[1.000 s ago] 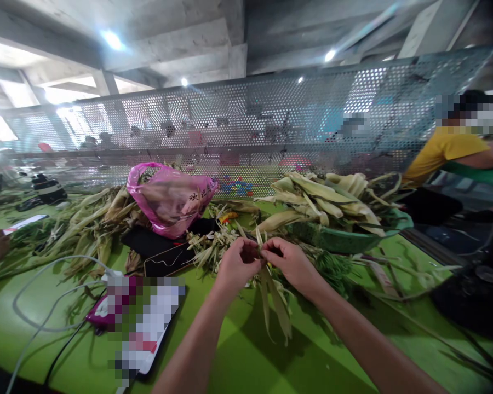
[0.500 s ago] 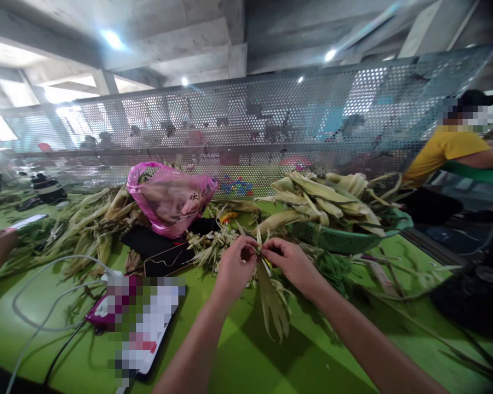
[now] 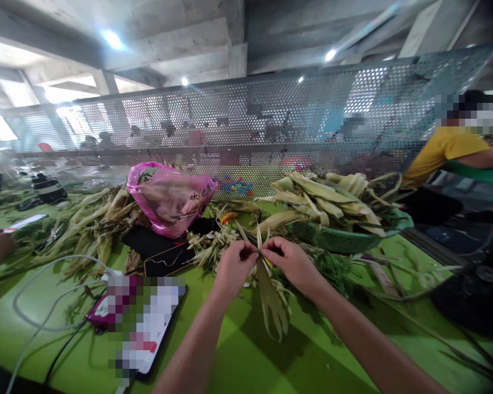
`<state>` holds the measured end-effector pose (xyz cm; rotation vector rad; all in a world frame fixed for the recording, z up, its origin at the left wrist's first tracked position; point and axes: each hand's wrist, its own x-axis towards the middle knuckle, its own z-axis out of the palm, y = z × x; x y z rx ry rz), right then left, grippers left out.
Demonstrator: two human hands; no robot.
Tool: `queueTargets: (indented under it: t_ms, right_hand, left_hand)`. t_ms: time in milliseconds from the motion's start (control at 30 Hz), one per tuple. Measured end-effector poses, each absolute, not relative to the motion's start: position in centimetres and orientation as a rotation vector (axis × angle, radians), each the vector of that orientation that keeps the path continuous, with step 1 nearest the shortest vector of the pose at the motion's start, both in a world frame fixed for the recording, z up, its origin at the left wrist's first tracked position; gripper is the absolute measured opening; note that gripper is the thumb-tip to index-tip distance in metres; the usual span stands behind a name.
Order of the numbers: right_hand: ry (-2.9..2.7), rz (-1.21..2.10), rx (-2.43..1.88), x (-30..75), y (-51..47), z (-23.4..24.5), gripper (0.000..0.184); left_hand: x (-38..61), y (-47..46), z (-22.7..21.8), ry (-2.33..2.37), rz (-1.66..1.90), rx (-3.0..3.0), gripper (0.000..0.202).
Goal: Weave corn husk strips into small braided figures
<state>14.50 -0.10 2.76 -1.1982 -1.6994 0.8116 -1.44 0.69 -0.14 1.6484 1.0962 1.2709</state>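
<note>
A pale corn husk [image 3: 272, 303], split into strips at its lower end, hangs from the fingertips of both hands above the green table. My left hand [image 3: 234, 268] pinches its upper part from the left. Close against it, my right hand [image 3: 285, 260] pinches the same spot from the right, the fingertips of the two hands nearly touching. Thin husk tips stick up between the fingers; the exact grip point is too small to make out. Behind my hands lies a heap of short, cut husk pieces [image 3: 209, 249].
A green basket [image 3: 337, 239] piled with corn husks [image 3: 332, 197] stands behind on the right. To the left are a pink plastic bag [image 3: 168, 200], a phone [image 3: 152, 334] and a purple power strip [image 3: 101, 312] with cables. A person in yellow [image 3: 452, 148] sits at far right.
My fingertips have drawn slightly closer together on the husk, and its lower strips have swung a little. At the far left, another person's hand has shifted slightly.
</note>
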Motion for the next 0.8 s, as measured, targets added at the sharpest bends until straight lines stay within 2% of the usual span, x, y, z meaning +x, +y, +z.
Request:
queueTargets:
  t_ms: [233,800]
  right_hand:
    - [-1.683,0.805,-1.210,14.52,-0.20,2.94,0.015]
    - [-1.649,0.914,-1.176,14.33,-0.50,3.04,0.016]
  left_hand:
    - [-1.61,0.34,0.32,0.898,1.111,1.334,0.027]
    - [-1.32,0.26,0.87,0.918,1.303,1.468,0.016]
